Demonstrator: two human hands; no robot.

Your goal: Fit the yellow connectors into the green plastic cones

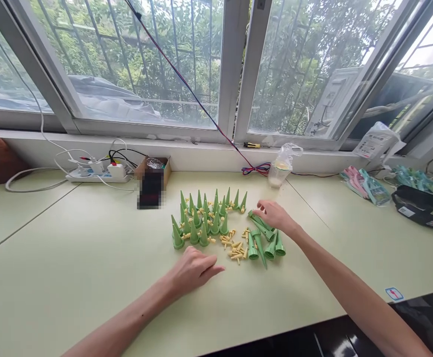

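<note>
My right hand (275,216) is over a small heap of green plastic cones (271,250), which lie on their sides at various angles. Its fingers and thumb are parted above the far end of the heap, with no cone seen between them; whether they touch one I cannot tell. My left hand (193,269) rests low on the table, thumb and forefinger pointing right, nothing visible in it. Just beyond it, several upright green cones (194,234) stand in rows, with small yellow pieces at many of their sides. Loose yellow peg-like pieces (236,250) lie between the two cone groups.
A pale green table (108,277) runs to the window ledge. Along its back are a power strip (93,173), a small cardboard box (167,171), coiled wires (257,169) and a plastic cup with a bag (279,171). Pink and teal packets (365,186) and a black strap device (420,207) lie right.
</note>
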